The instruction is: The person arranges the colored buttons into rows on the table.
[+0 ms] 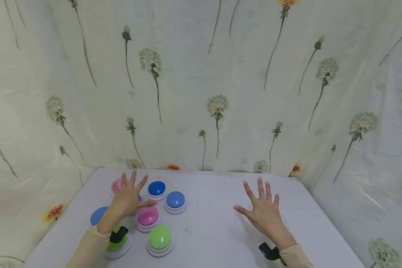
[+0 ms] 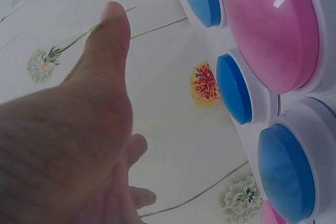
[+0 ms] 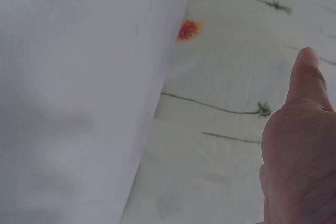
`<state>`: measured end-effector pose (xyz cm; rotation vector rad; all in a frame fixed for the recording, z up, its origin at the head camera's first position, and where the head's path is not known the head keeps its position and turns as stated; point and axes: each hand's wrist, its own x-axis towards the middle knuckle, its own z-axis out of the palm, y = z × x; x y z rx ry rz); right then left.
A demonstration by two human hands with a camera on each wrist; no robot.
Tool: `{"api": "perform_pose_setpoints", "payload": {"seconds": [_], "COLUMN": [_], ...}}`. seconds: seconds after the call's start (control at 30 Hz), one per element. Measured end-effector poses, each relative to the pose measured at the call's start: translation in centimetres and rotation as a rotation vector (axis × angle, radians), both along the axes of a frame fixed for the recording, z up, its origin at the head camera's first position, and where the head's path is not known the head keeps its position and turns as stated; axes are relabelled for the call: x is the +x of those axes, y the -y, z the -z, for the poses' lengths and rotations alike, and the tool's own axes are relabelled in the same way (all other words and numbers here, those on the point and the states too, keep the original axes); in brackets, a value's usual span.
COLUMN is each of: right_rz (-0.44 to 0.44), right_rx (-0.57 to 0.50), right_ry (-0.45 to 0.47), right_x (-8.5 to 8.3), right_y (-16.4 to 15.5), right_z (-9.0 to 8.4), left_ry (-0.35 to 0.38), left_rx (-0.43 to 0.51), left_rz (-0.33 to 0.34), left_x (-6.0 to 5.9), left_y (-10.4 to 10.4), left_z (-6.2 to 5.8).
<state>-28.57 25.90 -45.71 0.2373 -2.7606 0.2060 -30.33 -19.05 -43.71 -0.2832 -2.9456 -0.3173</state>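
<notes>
My left hand (image 1: 125,200) hovers with fingers spread over a group of round push buttons on white bases, holding nothing. Around it are a pink button (image 1: 148,216), a dark blue button (image 1: 156,188), a lighter blue button (image 1: 175,200) and a green button (image 1: 160,238). My hand, wrist and forearm partly cover a far pink button (image 1: 116,184), a blue button (image 1: 98,215) at the left and another green button (image 1: 120,243). Over the right half of the table, my right hand (image 1: 264,214) is also spread and holds nothing; its thumb (image 3: 308,74) points up in the right wrist view.
The buttons stand on a white table (image 1: 214,230). A pale curtain (image 1: 184,74) printed with dandelions hangs behind the table and along both sides. Each wrist wears a black strap (image 1: 271,252) below a beige sleeve (image 1: 296,257).
</notes>
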Motion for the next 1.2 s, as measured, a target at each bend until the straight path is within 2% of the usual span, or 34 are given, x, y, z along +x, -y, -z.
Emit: {"api": "perform_pose_setpoints", "payload": {"seconds": [0.37, 0.63, 0.77, 0.9, 1.1, 1.2], "right_rz": [-0.016, -0.05, -0.066, -0.094, -0.143, -0.165], "right_rx": [-0.009, 0.022, 0.033, 0.009, -0.057, -0.078], "right_ry": [0.008, -0.002, -0.001, 0.008, 0.092, 0.1], "right_x": [0.1, 0.2, 0.2, 0.1, -0.1, -0.3], "right_y": [0.2, 0.6, 1.0, 1.5, 2.6, 3.3], "right_z": [0.2, 0.3, 0.2, 0.1, 0.2, -0.1], "left_ry": [-0.076, -0.028, -0.012, 0.021, 0.076, 0.101], "left_rx": [0.046, 0.074, 0.098, 0.124, 0.155, 0.179], "left_rz": [0.102, 0.11, 0.136, 0.163, 0.182, 0.197], "left_x": [-0.4, -0.5, -0.6, -0.7, -0.8, -1.0], "left_y": [-0.3, -0.5, -0.5, -0.5, -0.4, -0.4], "left_z": [0.1, 0.1, 0.1, -0.1, -0.4, -0.6]}}
